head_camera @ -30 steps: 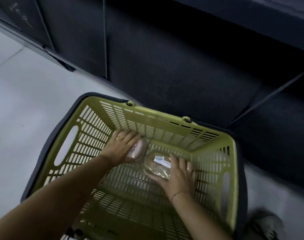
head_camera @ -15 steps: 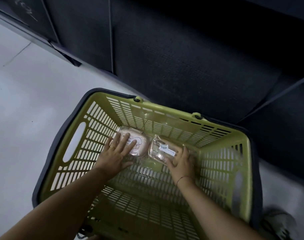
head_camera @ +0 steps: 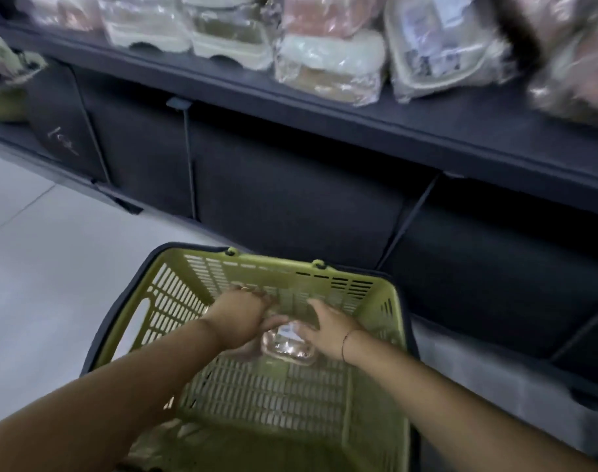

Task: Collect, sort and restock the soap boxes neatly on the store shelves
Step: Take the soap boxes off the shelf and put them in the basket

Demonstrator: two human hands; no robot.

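Low in frame, inside the basket (head_camera: 273,267), my left hand (head_camera: 238,318) and right hand (head_camera: 328,330) flank the clear soap box (head_camera: 287,344), I judge to lift it shelfward; right fingers (head_camera: 316,306) lie straight; left grip I cannot tell.

I see my left grip (head_camera: 238,318) and right grip (head_camera: 328,330) inside the green basket (head_camera: 175,301), both touching a clear soap box (head_camera: 287,345); blurred wrapped packs (head_camera: 328,59) line the dark shelf (head_camera: 324,109) above.

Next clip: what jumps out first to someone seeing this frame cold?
A yellow-green basket sits on the floor at bottom centre, with the left hand and right hand touching a clear soap box inside it. Above, a dark shelf carries blurred plastic-wrapped packs.
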